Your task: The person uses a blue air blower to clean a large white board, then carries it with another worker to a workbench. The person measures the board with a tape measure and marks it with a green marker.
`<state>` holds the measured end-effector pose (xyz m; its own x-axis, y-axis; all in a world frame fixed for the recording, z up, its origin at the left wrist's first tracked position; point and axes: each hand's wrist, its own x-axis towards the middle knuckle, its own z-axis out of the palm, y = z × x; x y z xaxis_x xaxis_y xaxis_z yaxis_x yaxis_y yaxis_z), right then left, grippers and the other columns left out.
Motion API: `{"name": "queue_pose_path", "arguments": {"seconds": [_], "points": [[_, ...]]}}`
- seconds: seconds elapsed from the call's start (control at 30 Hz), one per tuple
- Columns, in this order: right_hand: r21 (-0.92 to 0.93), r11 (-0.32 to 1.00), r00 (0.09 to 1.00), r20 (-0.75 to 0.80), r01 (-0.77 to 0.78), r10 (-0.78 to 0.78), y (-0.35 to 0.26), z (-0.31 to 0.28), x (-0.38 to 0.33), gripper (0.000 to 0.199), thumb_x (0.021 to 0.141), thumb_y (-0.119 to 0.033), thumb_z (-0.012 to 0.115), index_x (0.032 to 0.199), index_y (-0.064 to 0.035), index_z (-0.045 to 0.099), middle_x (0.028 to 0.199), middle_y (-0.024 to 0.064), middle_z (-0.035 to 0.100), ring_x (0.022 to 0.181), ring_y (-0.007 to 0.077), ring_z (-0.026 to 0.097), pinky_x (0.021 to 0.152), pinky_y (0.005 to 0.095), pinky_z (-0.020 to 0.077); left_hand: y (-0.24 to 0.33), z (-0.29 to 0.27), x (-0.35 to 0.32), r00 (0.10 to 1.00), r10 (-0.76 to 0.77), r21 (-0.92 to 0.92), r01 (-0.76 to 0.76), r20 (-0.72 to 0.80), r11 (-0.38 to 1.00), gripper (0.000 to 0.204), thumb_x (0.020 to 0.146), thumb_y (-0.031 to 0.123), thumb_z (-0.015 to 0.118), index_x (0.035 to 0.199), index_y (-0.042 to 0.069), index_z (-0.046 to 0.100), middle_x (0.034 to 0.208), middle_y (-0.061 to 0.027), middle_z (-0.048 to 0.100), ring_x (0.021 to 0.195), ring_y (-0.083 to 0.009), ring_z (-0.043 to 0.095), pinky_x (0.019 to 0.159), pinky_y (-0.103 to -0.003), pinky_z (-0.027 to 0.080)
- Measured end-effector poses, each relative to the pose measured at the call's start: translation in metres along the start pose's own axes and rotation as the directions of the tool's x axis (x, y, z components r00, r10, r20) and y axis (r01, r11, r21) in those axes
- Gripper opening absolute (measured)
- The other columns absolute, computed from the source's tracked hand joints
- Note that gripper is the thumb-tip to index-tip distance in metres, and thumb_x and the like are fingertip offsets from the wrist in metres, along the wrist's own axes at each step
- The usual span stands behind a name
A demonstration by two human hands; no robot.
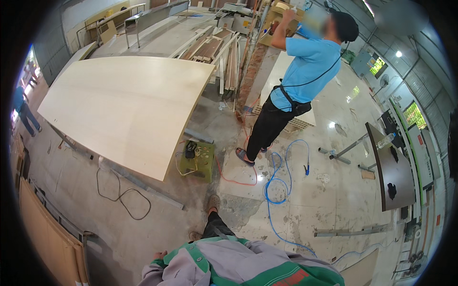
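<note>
Only a small part of my left hand shows at the lower edge, beside my grey and green jacket. It hangs low at my side, and its fingers are too hidden to read; I see nothing in it. My right hand is out of view. Ahead on the left lies a large pale wooden panel on a metal-framed support. Next to its near right corner stands an olive-green crate with a black object and a cable on top, apart from my hand.
A co-worker in a blue shirt stands ahead, arms raised. Coiled blue hose, an orange cord and a black cable lie across the floor. Panels lean at left; a dark table stands right. Wood strips pile behind.
</note>
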<state>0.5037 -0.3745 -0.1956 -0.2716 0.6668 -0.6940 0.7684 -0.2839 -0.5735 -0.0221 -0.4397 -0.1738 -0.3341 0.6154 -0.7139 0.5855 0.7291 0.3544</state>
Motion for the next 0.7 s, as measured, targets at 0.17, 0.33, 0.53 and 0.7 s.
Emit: {"name": "queue_pose_path", "arguments": {"seconds": [0.17, 0.33, 0.53, 0.7], "points": [[-0.211, 0.977, 0.992, 0.110, -0.042, 0.066, -0.038, -0.013, 0.029, 0.031, 0.095, -0.025, 0.056, 0.116, -0.0063, 0.069, 0.113, 0.0169, 0.069, 0.105, 0.0319, 0.066, 0.089, 0.0442, 0.0509, 0.039, -0.011, 0.021, 0.999, -0.044, -0.145, 0.040, -0.026, 0.989, 0.054, 0.087, 0.049, 0.061, 0.094, -0.003, 0.074, 0.084, -0.0192, 0.074, 0.071, -0.0270, 0.070, 0.074, -0.041, 0.056], [-0.414, 0.910, 0.974, 0.207, 0.004, 0.090, -0.084, -0.037, 0.041, 0.028, 0.095, -0.023, 0.055, 0.114, -0.0078, 0.070, 0.112, 0.0146, 0.069, 0.106, 0.0298, 0.066, 0.089, 0.0437, 0.0513, 0.078, -0.006, 0.023, 0.997, -0.011, -0.395, -0.020, -0.076, 0.919, 0.048, 0.089, 0.045, 0.060, 0.089, -0.002, 0.073, 0.071, -0.0119, 0.070, 0.068, -0.0220, 0.070, 0.065, -0.037, 0.055], [-0.455, 0.841, 0.956, 0.161, 0.293, -0.246, -0.115, -0.092, -0.020, 0.025, 0.095, -0.022, 0.057, 0.111, -0.0071, 0.070, 0.108, 0.0125, 0.070, 0.101, 0.0275, 0.067, 0.086, 0.0432, 0.0529, 0.033, 0.004, 0.029, 1.000, 0.005, 0.086, -0.007, 0.026, 0.996, 0.062, 0.091, 0.060, 0.057, 0.099, 0.001, 0.075, 0.091, -0.0132, 0.075, 0.084, -0.0258, 0.071, 0.080, -0.041, 0.055], [0.531, 0.805, 0.849, -0.524, 0.265, 0.066, -0.151, -0.148, -0.102, 0.029, 0.094, -0.028, 0.067, 0.094, 0.0014, 0.067, 0.079, 0.0110, 0.070, 0.061, 0.0173, 0.065, 0.055, 0.0357, 0.0521, -0.003, 0.004, 0.045, 0.987, 0.143, -0.125, -0.151, -0.067, 0.981, 0.063, 0.095, 0.060, 0.052, 0.113, 0.002, 0.068, 0.093, -0.0162, 0.072, 0.083, -0.0281, 0.070, 0.075, -0.043, 0.056]]}}
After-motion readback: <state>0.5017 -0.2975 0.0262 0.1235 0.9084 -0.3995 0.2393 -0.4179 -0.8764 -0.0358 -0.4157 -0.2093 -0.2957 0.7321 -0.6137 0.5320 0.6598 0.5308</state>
